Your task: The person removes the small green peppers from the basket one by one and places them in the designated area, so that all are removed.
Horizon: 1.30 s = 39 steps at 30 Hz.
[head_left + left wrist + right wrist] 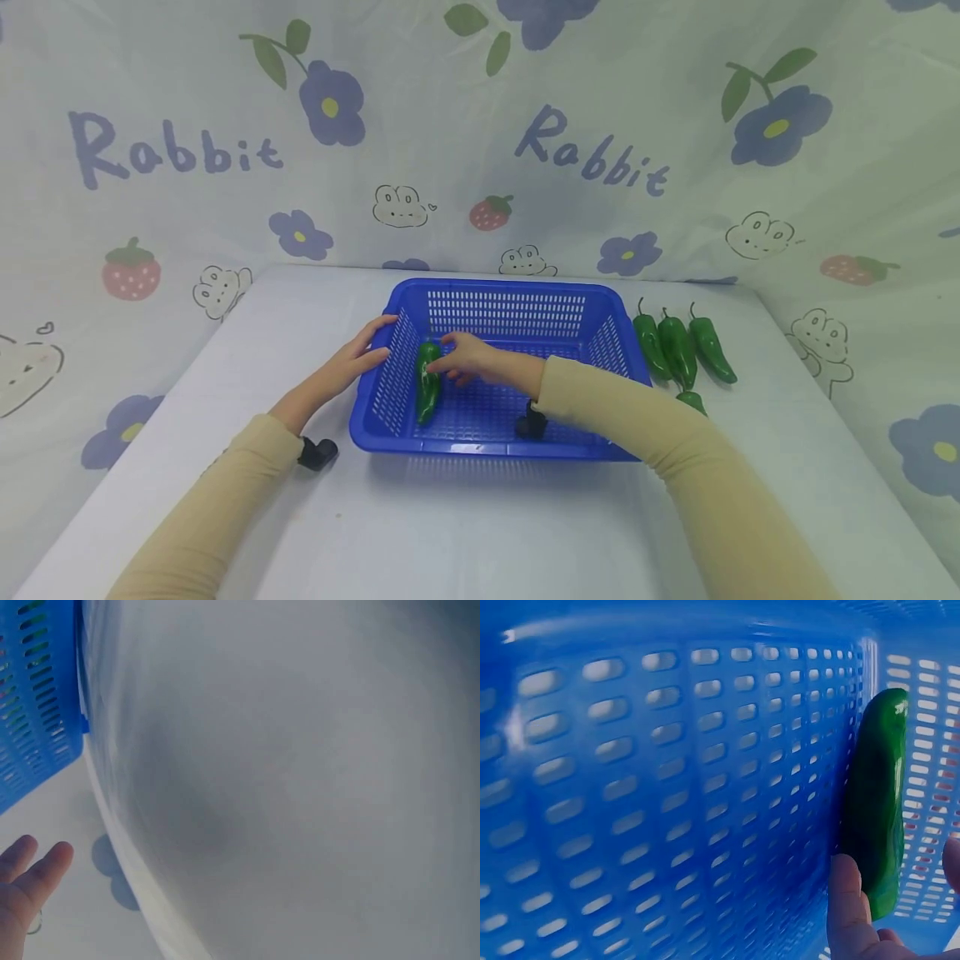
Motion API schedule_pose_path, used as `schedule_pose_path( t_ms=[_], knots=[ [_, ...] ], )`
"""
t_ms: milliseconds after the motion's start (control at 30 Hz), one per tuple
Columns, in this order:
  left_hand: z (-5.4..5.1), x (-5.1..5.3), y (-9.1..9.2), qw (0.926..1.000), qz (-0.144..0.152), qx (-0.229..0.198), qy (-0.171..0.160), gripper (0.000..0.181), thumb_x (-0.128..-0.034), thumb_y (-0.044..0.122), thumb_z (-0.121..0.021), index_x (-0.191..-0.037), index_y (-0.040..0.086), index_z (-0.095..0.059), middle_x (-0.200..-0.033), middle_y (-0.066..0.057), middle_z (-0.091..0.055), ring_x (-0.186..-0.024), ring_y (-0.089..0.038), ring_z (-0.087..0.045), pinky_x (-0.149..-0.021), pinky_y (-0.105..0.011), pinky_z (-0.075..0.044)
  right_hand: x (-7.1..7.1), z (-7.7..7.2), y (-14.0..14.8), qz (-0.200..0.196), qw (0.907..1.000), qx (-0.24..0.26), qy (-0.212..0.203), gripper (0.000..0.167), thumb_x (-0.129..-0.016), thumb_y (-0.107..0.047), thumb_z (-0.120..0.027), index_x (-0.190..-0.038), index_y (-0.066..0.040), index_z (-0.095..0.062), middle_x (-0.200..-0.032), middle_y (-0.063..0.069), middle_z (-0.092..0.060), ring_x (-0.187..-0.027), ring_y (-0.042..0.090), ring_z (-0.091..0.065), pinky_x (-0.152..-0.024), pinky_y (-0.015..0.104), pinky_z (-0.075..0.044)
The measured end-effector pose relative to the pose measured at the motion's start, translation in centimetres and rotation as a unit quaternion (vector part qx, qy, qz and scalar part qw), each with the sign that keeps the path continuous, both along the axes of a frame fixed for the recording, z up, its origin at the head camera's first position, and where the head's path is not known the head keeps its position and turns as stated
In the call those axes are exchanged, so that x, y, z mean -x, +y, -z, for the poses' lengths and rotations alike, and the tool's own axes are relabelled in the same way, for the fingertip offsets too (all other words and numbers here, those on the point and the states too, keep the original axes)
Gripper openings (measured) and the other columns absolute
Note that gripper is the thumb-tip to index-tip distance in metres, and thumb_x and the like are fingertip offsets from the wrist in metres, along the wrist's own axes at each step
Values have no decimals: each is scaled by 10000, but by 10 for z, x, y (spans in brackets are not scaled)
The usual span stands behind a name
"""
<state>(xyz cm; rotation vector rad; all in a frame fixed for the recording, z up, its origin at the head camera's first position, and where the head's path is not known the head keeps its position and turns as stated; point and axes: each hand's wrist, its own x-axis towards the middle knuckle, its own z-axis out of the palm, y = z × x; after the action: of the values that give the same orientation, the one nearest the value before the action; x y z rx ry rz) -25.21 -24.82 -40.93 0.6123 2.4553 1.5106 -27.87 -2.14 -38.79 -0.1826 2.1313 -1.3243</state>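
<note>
A blue perforated plastic basket (480,448) stands on the white table. Inside it, one long green pepper (427,402) lies along the left wall. My right hand (472,357) reaches over the basket to this pepper. In the right wrist view a finger (845,892) touches or nearly touches the lower part of the pepper (881,787), while the thumb (953,862) is apart from it at the right edge. My left hand (351,357) is at the basket's left rim, fingers extended; only some fingers (45,874) show in the left wrist view.
Several green peppers (677,350) lie on the table right of the basket, one (692,402) partly hidden by my right sleeve. A black device (318,454) sits at each wrist. A patterned cloth (450,125) hangs behind and beside the white table (450,533).
</note>
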Motion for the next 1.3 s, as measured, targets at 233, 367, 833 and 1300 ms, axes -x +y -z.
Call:
schedule_pose_path(
  t_ms=[233, 367, 833, 1300],
  knots=[
    [1, 0, 0, 10000, -8, 43, -1, 546, -966, 245, -375, -1450, 137, -146, -1525, -184, -22, -1334, -476, -179, -996, -633, -249, 0, 1, -9, -42, 9998, -167, 103, 671, -776, -124, -711, -1343, -11, -370, -1203, 212, -525, -948, 323, -610, -733, 368, -551],
    [1, -1, -1, 10000, -23, 66, 7, 548, -965, 242, -377, -1450, 137, -143, -1523, -190, -20, -1331, -482, -179, -994, -634, -247, 2, 5, -13, -10, 9998, -145, 113, 653, -774, -117, -709, -1325, 1, -380, -1172, 215, -532, -917, 318, -614, -693, 362, -558],
    [1, 0, 0, 10000, 10, 38, -59, 548, -967, 253, -371, -1453, 154, -138, -1528, -173, -10, -1338, -477, -167, -994, -632, -255, 3, 16, -25, 335, 9984, -357, 290, 577, -764, -113, -720, -1250, -2, -429, -1089, 192, -560, -857, 291, -610, -607, 333, -558],
    [1, 1, -1, 10000, 37, 16, -23, 547, -966, 235, -370, -1452, 140, -137, -1524, -187, -18, -1330, -484, -182, -983, -628, -275, 1, 15, -28, 545, 9972, -244, 454, 576, -734, -80, -737, -1219, 14, -440, -1073, 179, -576, -823, 255, -635, -658, 295, -555]
  ],
)
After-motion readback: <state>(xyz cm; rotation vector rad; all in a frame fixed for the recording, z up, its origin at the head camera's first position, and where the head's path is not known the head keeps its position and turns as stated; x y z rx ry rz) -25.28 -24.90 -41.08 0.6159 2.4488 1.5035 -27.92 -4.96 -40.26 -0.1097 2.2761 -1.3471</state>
